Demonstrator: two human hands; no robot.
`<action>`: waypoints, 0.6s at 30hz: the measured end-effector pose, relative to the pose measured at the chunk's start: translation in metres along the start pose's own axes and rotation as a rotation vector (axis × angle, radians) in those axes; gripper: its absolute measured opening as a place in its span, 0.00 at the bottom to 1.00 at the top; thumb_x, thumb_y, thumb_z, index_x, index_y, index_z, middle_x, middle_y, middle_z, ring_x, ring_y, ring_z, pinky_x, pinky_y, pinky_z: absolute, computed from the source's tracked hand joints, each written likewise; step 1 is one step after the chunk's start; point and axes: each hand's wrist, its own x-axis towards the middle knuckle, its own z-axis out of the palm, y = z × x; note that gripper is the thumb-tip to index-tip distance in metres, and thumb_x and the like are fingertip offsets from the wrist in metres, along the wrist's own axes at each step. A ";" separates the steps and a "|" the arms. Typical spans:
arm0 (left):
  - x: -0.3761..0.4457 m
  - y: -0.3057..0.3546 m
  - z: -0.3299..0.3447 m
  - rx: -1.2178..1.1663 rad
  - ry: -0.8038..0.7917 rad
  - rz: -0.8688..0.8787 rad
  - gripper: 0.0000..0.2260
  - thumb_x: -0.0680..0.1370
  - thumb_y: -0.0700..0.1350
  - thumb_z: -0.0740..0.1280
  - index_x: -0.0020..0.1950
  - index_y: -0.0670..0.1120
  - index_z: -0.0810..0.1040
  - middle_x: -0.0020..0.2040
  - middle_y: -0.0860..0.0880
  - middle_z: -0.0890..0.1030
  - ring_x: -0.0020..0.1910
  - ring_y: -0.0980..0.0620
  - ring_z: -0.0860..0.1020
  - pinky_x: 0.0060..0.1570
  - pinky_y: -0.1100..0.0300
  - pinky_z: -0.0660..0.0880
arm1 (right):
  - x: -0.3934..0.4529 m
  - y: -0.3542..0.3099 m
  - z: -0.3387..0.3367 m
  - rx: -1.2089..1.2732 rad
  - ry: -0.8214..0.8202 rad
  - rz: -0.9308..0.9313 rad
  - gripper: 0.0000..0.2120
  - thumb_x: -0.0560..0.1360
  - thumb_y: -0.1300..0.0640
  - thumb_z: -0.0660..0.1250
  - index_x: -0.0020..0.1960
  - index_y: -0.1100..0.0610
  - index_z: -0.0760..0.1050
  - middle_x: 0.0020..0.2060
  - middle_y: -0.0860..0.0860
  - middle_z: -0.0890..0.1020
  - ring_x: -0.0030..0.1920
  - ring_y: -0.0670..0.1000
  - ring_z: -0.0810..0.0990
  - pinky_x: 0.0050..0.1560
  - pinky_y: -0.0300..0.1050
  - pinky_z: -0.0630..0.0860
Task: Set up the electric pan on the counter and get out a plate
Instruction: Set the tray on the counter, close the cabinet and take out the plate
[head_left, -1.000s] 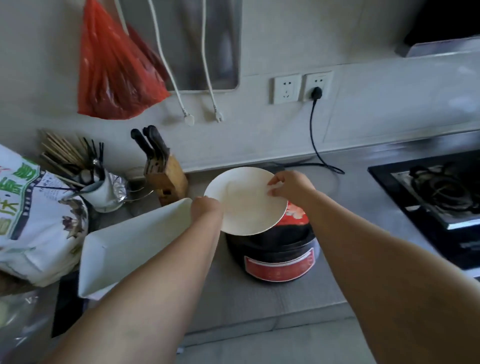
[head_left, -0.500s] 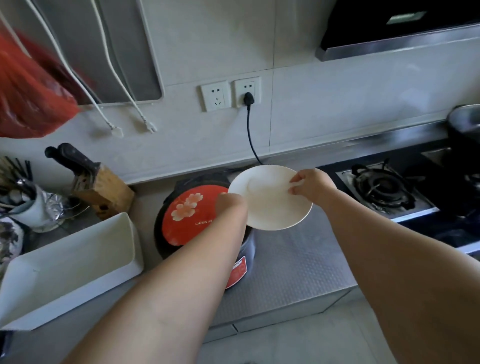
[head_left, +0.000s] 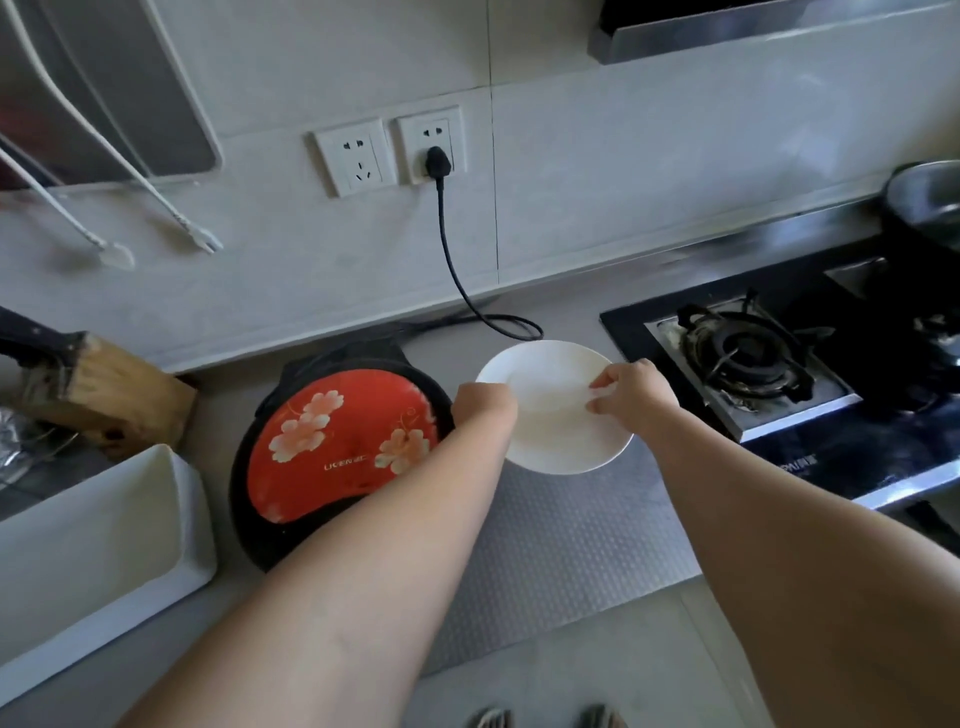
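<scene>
Plate (head_left: 558, 415): white, held by both hands above the bench (head_left: 561, 540), between the electric pan (head_left: 343, 441) and the gas hob (head_left: 748, 358). Left hand (head_left: 483, 405) grip closed on its left rim; right hand (head_left: 631, 397) grip pinches the right rim. Plate apparently clear of the bench.
</scene>
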 end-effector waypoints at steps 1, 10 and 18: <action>0.002 0.000 0.003 -0.049 -0.008 -0.057 0.22 0.81 0.43 0.56 0.75 0.38 0.62 0.74 0.42 0.67 0.72 0.44 0.67 0.68 0.56 0.64 | 0.004 0.003 0.003 -0.006 -0.015 0.001 0.12 0.68 0.56 0.75 0.51 0.52 0.81 0.58 0.55 0.71 0.53 0.58 0.77 0.56 0.49 0.76; 0.002 -0.004 0.036 -0.128 -0.005 -0.165 0.29 0.78 0.43 0.60 0.76 0.40 0.55 0.74 0.39 0.64 0.70 0.39 0.67 0.67 0.49 0.68 | 0.039 0.030 0.040 -0.047 -0.117 -0.037 0.12 0.69 0.55 0.75 0.51 0.52 0.80 0.56 0.53 0.69 0.52 0.57 0.78 0.56 0.48 0.76; 0.012 -0.013 0.061 -0.013 -0.087 -0.220 0.37 0.75 0.48 0.62 0.79 0.42 0.48 0.74 0.40 0.61 0.71 0.38 0.64 0.67 0.46 0.68 | 0.053 0.041 0.061 -0.100 -0.160 -0.049 0.10 0.70 0.54 0.74 0.50 0.51 0.80 0.57 0.52 0.69 0.51 0.56 0.77 0.48 0.44 0.73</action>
